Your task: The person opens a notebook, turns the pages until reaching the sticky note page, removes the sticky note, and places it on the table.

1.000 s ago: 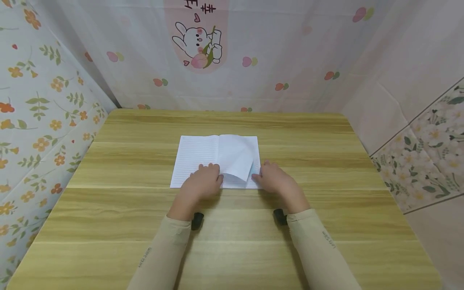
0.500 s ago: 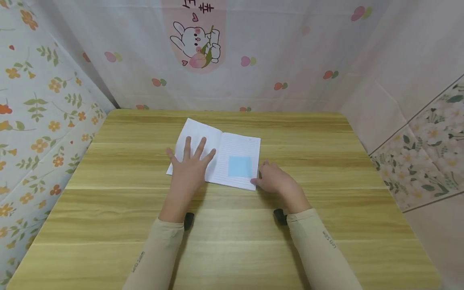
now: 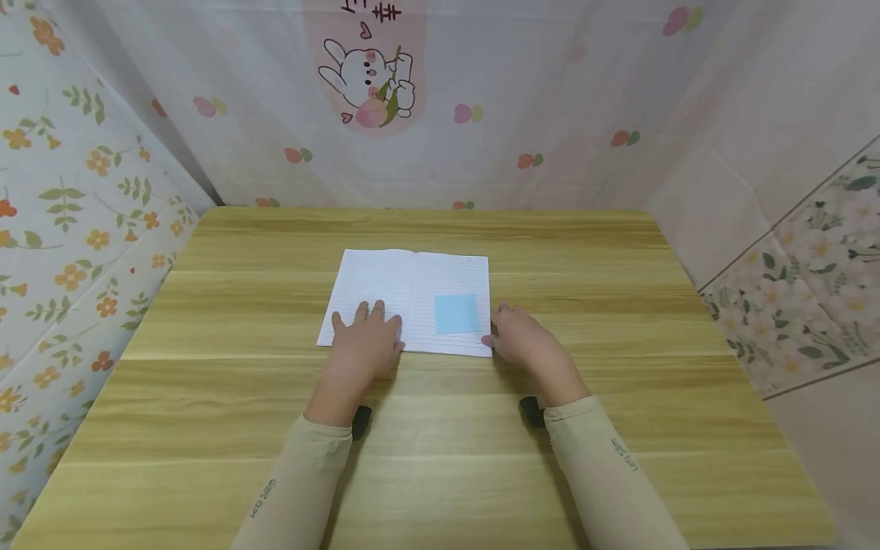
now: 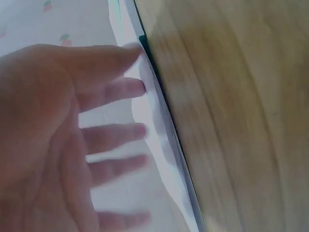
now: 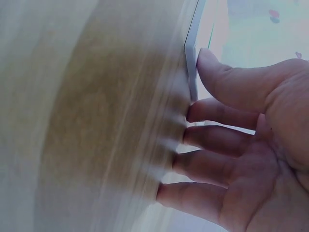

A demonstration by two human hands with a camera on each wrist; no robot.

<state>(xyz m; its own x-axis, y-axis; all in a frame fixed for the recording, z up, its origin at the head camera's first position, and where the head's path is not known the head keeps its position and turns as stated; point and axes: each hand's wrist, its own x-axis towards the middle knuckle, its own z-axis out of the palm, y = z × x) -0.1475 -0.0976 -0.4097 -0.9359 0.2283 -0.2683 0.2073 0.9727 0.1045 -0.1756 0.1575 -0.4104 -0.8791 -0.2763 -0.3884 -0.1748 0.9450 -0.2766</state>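
Note:
An open notebook (image 3: 450, 271) with lined white pages lies on the wooden table. Flat on its right page is a light blue sticky note (image 3: 456, 314). My left hand (image 3: 362, 344) rests on the lower part of the left page, fingers spread and fairly straight. In the left wrist view its fingertips meet the paper near the notebook's edge (image 4: 169, 130). My right hand (image 3: 524, 340) is at the lower right corner: the thumb lies on the page, and the other fingertips touch the table (image 5: 116, 111) beside the notebook, in the right wrist view.
A white curtain (image 3: 522, 92) with a rabbit print hangs behind the table's back edge. Floral cloth (image 3: 76, 229) stands at the left and more patterned cloth (image 3: 818, 267) at the right. Dark wrist-camera pieces (image 3: 532, 412) sit under both wrists.
A lifted page has been turned to the left, which uncovers the blue sticky note. The notebook tilted, then straightened. My left hand moved left, spread over the page, then drew back toward its lower edge.

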